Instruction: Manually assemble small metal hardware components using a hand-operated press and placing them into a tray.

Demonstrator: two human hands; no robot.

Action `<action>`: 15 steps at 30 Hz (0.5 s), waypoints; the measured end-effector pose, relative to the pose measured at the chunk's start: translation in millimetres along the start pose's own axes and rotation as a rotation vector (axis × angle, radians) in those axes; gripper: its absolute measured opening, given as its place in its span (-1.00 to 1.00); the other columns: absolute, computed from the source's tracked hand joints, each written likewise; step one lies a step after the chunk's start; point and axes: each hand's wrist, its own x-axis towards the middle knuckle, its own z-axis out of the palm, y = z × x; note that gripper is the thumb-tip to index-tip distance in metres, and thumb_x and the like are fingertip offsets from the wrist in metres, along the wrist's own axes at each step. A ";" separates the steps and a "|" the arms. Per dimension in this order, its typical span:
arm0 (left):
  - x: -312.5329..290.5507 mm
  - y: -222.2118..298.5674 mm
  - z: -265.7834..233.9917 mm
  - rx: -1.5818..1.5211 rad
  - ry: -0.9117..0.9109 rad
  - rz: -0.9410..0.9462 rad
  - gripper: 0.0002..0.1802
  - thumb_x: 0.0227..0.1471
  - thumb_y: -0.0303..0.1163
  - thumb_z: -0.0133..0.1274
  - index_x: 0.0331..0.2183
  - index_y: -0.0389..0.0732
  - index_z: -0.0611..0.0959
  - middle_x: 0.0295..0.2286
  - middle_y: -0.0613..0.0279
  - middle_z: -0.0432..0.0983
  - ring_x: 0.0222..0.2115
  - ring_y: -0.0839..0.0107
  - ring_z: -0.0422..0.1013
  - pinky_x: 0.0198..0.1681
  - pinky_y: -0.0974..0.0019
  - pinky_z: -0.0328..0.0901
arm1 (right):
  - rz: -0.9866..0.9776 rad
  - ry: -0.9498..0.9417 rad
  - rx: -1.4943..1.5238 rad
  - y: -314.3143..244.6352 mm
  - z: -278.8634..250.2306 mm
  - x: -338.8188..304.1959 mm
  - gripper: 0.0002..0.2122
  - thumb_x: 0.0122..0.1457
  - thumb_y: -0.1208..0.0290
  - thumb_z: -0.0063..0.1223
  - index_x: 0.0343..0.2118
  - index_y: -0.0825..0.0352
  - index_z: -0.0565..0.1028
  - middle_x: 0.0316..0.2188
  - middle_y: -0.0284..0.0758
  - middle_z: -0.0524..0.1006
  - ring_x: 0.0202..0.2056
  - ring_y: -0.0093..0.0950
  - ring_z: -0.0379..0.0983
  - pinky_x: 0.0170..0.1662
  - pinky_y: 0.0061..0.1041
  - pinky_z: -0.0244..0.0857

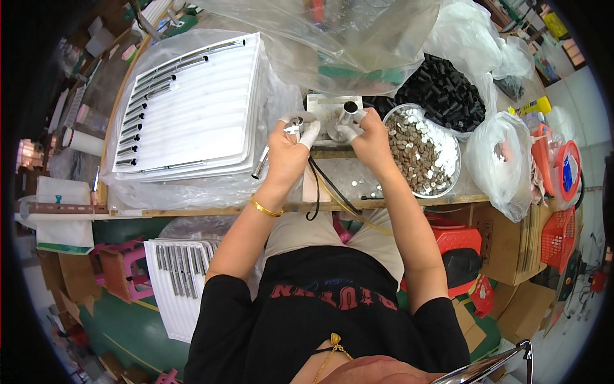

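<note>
Red basket (559, 239), cardboard box (500, 248) (green floor (125, 329) below)

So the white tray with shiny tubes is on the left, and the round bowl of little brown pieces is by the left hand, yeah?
Not quite: in the head view, the round bowl of little brown pieces is by the right hand. The white tray with shiny tubes is on the left, as you said.

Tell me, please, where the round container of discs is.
In the head view, the round container sits on the table right of the right hand, beside black pieces.
</note>
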 end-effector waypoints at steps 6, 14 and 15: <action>6.5 -27.0 6.1 -0.027 0.007 0.022 -0.81 0.05 -0.55 0.07 -0.24 -0.34 0.50 -0.36 0.29 0.50 -0.37 0.63 0.37 -0.28 0.54 0.25 | 0.124 0.005 0.000 8.8 13.0 16.1 -0.70 -0.07 0.47 0.26 -0.20 0.30 0.56 -0.23 -0.24 0.45 -0.15 -0.29 0.35 -0.07 -0.42 0.23; 5.8 -31.2 3.3 0.053 0.074 0.158 -0.71 0.05 -0.58 0.06 -0.13 -0.41 0.50 -0.33 0.21 0.49 -0.33 0.56 0.40 -0.21 0.53 0.28 | 0.025 0.070 -0.258 14.3 -5.4 6.0 -0.54 -0.15 0.35 0.32 -0.10 0.27 0.51 -0.06 -0.21 0.44 -0.03 -0.22 0.28 0.05 -0.29 0.17; 7.4 -32.1 2.7 0.056 0.084 0.158 -0.71 0.05 -0.58 0.06 -0.13 -0.41 0.50 -0.33 0.21 0.49 -0.33 0.56 0.40 -0.21 0.53 0.28 | 0.021 0.062 -0.252 15.8 -2.5 4.9 -0.54 -0.15 0.35 0.32 -0.10 0.27 0.51 -0.06 -0.21 0.44 -0.03 -0.22 0.28 0.05 -0.29 0.17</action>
